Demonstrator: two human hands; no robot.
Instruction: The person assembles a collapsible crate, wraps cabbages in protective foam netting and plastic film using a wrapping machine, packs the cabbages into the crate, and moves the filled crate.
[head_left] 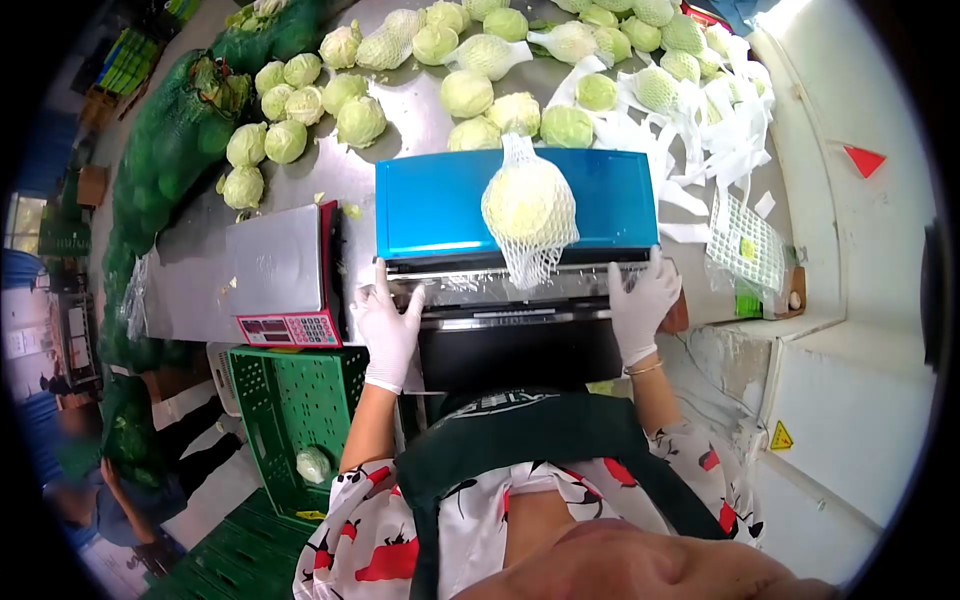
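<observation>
A cabbage in a white foam net [528, 205] sits on the blue top plate [430, 205] of a wrapping machine. Clear film [500, 287] stretches across the machine's front edge, above a black panel [515, 355]. At the left end of that film is my left hand [390, 325], white-gloved, its thumb and fingers apart. My right hand [640, 308], gloved too, rests at the opposite end with thumb and index finger spread. Both hands touch the machine's edge near the film; whether a fingertip pinches the film is too small to make out.
A scale [275, 265] stands left of the machine, above a green crate [300, 420] with one cabbage inside. Loose cabbages [468, 93] cover the back of the table. White foam nets [690, 140] pile up at right. Green net sacks [165, 150] line the left, where another person [130, 490] stoops.
</observation>
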